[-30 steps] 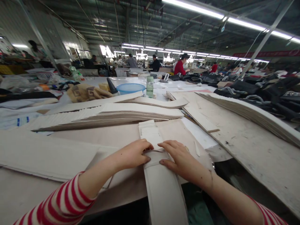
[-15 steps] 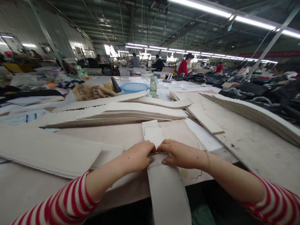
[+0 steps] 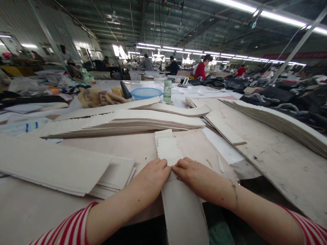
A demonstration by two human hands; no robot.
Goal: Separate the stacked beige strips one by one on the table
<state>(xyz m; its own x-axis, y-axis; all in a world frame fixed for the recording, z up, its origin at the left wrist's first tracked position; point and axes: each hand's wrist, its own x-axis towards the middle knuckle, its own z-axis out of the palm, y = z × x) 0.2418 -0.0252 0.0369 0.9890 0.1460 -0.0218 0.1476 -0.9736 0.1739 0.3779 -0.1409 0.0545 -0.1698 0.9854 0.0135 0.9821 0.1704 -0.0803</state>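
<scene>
A long off-white strip (image 3: 182, 207) runs over the table's near edge toward me, its lower end bending down. Its far part lies on a stack of similar strip ends (image 3: 167, 144) with uneven side edges. My left hand (image 3: 154, 175) is closed at the strip's crosswise edge, fingers curled and thumb side pressed down. From the other side my right hand (image 3: 196, 177) does the same, fingertips pinched together on that edge. The two hands nearly touch at the strip's middle. The fingertips partly hide what lies under them.
Stacked long strips (image 3: 143, 124) lie across the table behind my hands. Wide pale panels (image 3: 53, 163) spread on the left. A board (image 3: 258, 136) with more strips slants to the right. Farther back stand a blue basin (image 3: 146, 93) and a green bottle (image 3: 167, 92). Several people work beyond.
Both hands have come down flatter onto the strip. The raised crosswise edge between them is now pressed down, and the fingers have curled in closer.
</scene>
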